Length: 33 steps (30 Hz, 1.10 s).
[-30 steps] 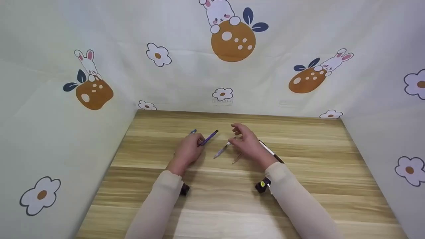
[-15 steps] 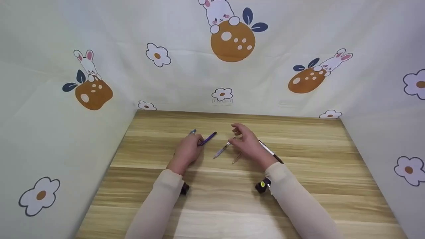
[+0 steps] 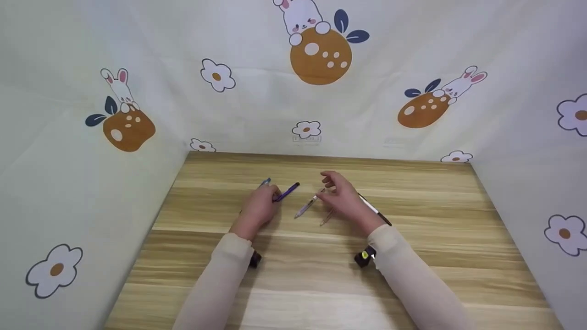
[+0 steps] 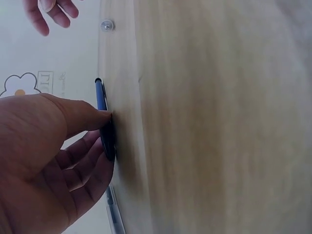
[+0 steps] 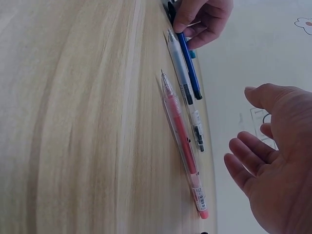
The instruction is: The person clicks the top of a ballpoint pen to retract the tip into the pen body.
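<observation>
My left hand (image 3: 260,207) pinches a blue pen (image 3: 289,191) between thumb and fingers, low over the wooden table. In the left wrist view, the thumb lies on one side of the pen and the fingers on the other. My right hand (image 3: 347,200) hovers with relaxed, spread fingers and holds nothing. Close to it lie a clear pen (image 5: 179,63) with dark parts and a clear pen with a pink refill (image 5: 181,134). In the head view, the right hand hides part of both.
Right of my right hand lies a white-and-black pen (image 3: 377,211), partly covered by the wrist. A blue-tipped pen (image 3: 266,182) pokes out behind my left hand. Printed cloth (image 3: 257,114) walls the table (image 3: 293,284) at the back and both sides.
The blue pen's far end has dipped slightly toward the table in my left hand. Both hands otherwise stay nearly still.
</observation>
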Tool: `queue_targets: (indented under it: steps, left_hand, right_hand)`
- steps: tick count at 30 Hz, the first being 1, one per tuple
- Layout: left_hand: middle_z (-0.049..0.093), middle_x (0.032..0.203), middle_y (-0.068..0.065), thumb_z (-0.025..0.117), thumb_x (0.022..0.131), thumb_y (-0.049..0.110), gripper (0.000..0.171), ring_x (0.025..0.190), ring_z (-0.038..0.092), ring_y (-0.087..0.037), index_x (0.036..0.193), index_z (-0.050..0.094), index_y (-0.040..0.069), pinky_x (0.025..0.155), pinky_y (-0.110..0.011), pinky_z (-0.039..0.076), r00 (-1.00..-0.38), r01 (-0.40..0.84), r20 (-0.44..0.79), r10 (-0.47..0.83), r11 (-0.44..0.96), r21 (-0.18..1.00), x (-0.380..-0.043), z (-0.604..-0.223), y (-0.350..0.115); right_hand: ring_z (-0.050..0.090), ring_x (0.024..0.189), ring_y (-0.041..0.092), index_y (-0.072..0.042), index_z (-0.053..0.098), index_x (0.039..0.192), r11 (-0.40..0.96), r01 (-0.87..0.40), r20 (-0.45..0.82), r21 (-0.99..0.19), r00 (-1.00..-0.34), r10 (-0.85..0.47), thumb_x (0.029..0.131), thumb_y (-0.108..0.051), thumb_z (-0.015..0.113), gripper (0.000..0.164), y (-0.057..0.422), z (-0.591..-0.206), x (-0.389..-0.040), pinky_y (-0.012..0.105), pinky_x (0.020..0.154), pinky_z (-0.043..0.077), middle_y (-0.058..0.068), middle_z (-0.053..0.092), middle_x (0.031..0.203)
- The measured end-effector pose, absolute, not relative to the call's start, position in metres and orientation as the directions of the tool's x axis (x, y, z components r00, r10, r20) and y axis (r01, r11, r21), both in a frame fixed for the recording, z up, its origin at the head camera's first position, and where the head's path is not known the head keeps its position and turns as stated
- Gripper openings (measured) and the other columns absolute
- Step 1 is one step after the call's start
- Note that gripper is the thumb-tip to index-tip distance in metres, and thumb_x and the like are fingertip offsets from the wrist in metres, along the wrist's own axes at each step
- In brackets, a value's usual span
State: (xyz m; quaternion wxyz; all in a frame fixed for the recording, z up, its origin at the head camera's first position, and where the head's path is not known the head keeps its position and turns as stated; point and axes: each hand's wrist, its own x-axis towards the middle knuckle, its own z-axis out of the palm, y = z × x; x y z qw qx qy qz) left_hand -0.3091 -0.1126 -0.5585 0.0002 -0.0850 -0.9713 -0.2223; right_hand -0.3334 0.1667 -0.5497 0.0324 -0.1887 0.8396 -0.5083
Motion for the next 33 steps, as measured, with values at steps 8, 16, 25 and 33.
queue_targets:
  steps: [8,16,25,33]
  left_hand:
    - [0.073,0.108,-0.006,0.077,0.101,0.014,0.022,0.098,0.069,-0.024,0.122,0.077,0.008,0.088,-0.045,0.060,-0.990,0.132,0.016,0.141,0.867,0.481,-0.312,-0.554,-0.108]
    - [0.070,0.107,-0.007,0.076,0.104,0.018,0.019,0.098,0.065,-0.024,0.118,0.077,0.006,0.090,-0.046,0.058,-0.973,0.225,0.083,0.214,0.824,0.520,-0.314,-0.549,-0.094]
    - [0.072,0.117,-0.005,0.075,0.102,0.017,0.025,0.105,0.068,-0.021,0.125,0.077,0.008,0.095,-0.042,0.059,-0.960,0.226,0.007,0.281,0.759,0.610,-0.314,-0.546,-0.080]
    - [0.071,0.116,-0.008,0.075,0.101,0.011,0.024,0.108,0.067,-0.024,0.124,0.075,0.004,0.098,-0.044,0.058,-0.938,0.260,-0.004,0.348,0.708,0.657,-0.314,-0.549,-0.070]
  right_hand:
    - [0.058,0.134,0.042,0.003,0.048,0.160,0.432,-0.281,0.130,-0.857,-0.929,-0.346,0.102,-0.007,0.077,0.066,0.176,-0.548,-0.331,0.058,0.115,0.049,0.031,0.057,0.145]
    - [0.058,0.134,0.044,0.004,0.048,0.159,0.439,-0.294,0.142,-0.849,-0.927,-0.347,0.102,-0.007,0.078,0.065,0.187,-0.547,-0.329,0.060,0.115,0.049,0.032,0.057,0.144]
    - [0.059,0.130,0.045,0.002,0.051,0.156,0.441,-0.303,0.162,-0.845,-0.930,-0.330,0.099,-0.004,0.080,0.064,0.196,-0.547,-0.323,0.060,0.111,0.052,0.031,0.059,0.140]
    - [0.057,0.130,0.053,0.007,0.050,0.156,0.409,-0.320,0.178,-0.855,-0.920,-0.348,0.097,0.001,0.080,0.066,0.203,-0.548,-0.319,0.064,0.108,0.053,0.035,0.057,0.140]
